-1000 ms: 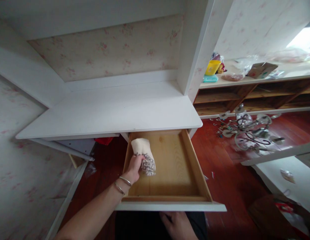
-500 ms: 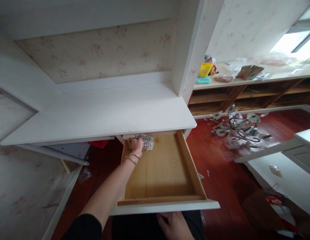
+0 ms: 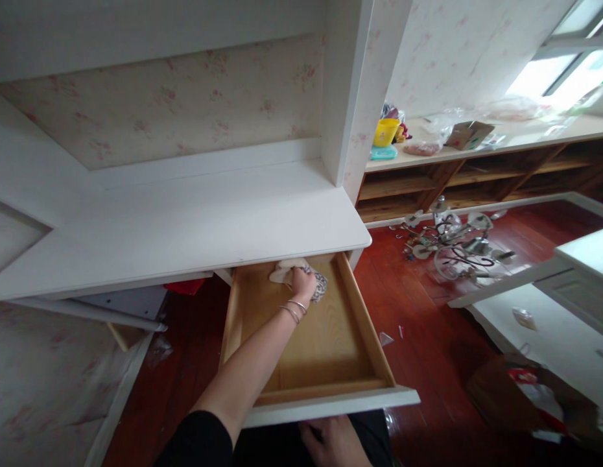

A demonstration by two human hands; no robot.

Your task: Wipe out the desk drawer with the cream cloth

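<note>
From where I stand, left hand [image 3: 304, 283] clutches the patterned cloth [image 3: 321, 288] inside the pulled-out drawer [image 3: 340, 340], mid-frame, wiping seemingly partway, finished portion unclear; right hand [image 3: 333, 441] at bottom center, can't tell its grip.

From above, a hand could pass into the drawer [image 3: 331, 344] over the bare wood between the left forearm [image 3: 255, 360] and the right wall [image 3: 364, 318]. Toward the back, the left hand [image 3: 304, 285] and the gripped cloth [image 3: 321, 287] take up the middle, while the edge of the counter [image 3: 224, 214] hems in the rear. Sideways reach is stopped by the drawer's walls and front panel [image 3: 335, 405], with the right hand [image 3: 334, 441] occupying space just below that panel.
</note>
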